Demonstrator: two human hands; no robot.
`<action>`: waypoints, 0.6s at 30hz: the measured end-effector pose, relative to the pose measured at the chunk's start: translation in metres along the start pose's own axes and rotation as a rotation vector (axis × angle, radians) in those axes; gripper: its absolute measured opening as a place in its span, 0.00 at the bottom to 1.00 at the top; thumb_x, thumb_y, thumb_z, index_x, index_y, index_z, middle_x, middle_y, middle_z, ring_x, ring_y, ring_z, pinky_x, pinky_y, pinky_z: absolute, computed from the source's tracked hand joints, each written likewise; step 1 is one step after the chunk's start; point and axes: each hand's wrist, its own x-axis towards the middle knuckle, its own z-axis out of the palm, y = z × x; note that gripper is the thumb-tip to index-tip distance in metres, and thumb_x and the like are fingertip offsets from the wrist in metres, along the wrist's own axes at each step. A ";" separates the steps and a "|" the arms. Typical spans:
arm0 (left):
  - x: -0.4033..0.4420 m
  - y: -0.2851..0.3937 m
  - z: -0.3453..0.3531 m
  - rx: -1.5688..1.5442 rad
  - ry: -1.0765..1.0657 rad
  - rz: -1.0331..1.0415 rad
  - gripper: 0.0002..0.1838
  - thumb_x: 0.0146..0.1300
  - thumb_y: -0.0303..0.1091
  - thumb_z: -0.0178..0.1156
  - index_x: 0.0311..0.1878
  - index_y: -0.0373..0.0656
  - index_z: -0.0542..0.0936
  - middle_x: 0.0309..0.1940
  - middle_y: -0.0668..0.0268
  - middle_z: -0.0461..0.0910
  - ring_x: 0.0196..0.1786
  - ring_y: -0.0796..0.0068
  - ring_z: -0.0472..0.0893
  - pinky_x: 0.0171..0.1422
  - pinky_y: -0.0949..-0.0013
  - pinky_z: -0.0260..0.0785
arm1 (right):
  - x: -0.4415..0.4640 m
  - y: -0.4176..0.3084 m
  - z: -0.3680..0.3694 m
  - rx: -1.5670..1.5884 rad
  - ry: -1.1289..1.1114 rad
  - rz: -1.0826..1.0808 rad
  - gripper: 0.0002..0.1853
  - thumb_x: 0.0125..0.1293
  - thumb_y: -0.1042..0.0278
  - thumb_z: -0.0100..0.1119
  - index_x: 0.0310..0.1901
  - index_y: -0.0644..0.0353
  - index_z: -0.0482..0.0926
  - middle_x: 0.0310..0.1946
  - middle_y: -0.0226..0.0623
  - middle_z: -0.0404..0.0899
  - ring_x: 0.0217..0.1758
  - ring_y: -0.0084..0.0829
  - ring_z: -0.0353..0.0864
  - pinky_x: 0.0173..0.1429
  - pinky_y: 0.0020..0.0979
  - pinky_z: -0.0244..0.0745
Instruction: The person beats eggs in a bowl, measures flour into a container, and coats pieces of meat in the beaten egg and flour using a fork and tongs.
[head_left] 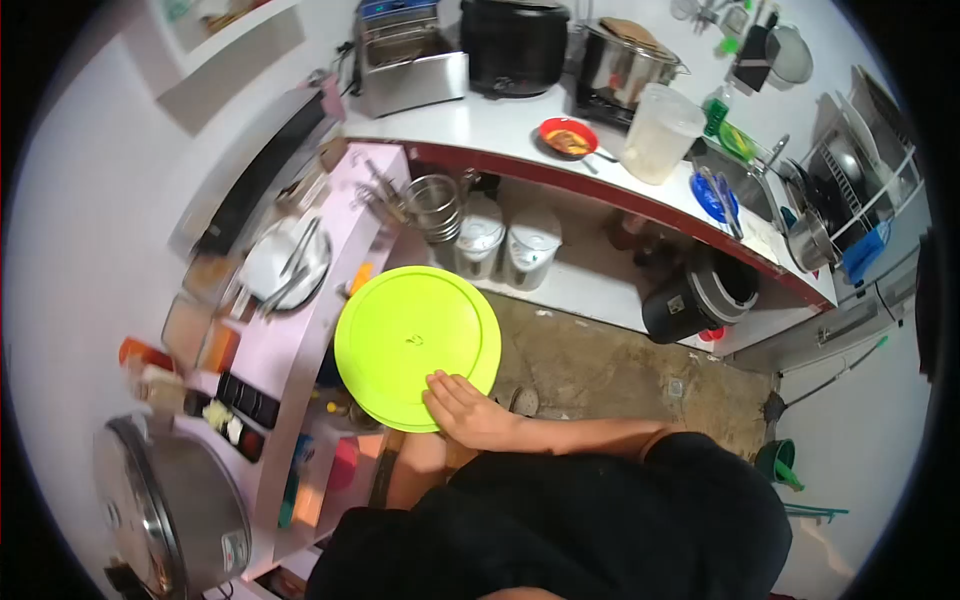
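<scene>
A round lime-green lid (415, 330) is held out in front of my body, its flat top facing up with a small dark mark near the middle. My right hand (465, 410) lies on its near edge, fingers stretched out flat against the surface. From below, my left forearm (418, 465) reaches in under the lid. The left hand itself is hidden beneath it, so I cannot see its fingers or what it grips. Whether a container is under the lid cannot be seen.
Left, a pink counter (265, 365) bears a plate with tongs (285, 265) and a large steel cooker (175, 510). Ahead, a white counter (500, 120) holds a fryer (412, 75), a red bowl (567, 138) and a plastic pitcher (662, 135). A black bin (690, 300) stands below.
</scene>
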 end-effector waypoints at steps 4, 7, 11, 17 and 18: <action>0.061 -0.034 0.042 -0.005 -0.053 -0.043 0.28 0.59 0.60 0.45 0.56 0.53 0.69 0.60 0.65 0.65 0.60 0.65 0.66 0.60 0.51 0.58 | 0.001 0.082 -0.023 -0.106 0.164 -0.073 0.20 0.51 0.67 0.49 0.41 0.76 0.71 0.42 0.61 0.73 0.47 0.49 0.75 0.52 0.41 0.70; 0.102 -0.049 0.075 -0.009 -0.099 -0.055 0.28 0.59 0.60 0.45 0.56 0.53 0.69 0.60 0.65 0.65 0.60 0.65 0.66 0.60 0.51 0.58 | 0.000 0.136 -0.040 -0.120 0.192 -0.130 0.22 0.51 0.62 0.50 0.40 0.76 0.71 0.40 0.60 0.74 0.45 0.49 0.76 0.51 0.41 0.70; 0.143 -0.057 0.108 -0.012 -0.134 -0.054 0.28 0.59 0.60 0.45 0.56 0.52 0.69 0.60 0.65 0.65 0.60 0.65 0.66 0.60 0.51 0.58 | 0.011 0.193 -0.072 -0.037 0.164 -0.102 0.27 0.57 0.51 0.51 0.41 0.76 0.72 0.41 0.59 0.75 0.45 0.46 0.77 0.52 0.40 0.71; 0.188 -0.045 0.112 0.005 -0.115 -0.051 0.29 0.59 0.60 0.45 0.56 0.52 0.69 0.60 0.65 0.65 0.60 0.65 0.66 0.60 0.52 0.58 | 0.032 0.243 -0.075 -0.160 0.289 -0.176 0.25 0.51 0.55 0.55 0.37 0.76 0.71 0.35 0.57 0.75 0.41 0.46 0.77 0.49 0.36 0.71; 0.199 -0.038 0.110 0.003 -0.118 -0.048 0.29 0.59 0.60 0.45 0.57 0.52 0.69 0.60 0.65 0.65 0.60 0.65 0.66 0.60 0.52 0.58 | 0.039 0.248 -0.077 -0.153 0.334 -0.176 0.24 0.50 0.56 0.57 0.35 0.75 0.71 0.32 0.54 0.75 0.38 0.45 0.77 0.46 0.36 0.72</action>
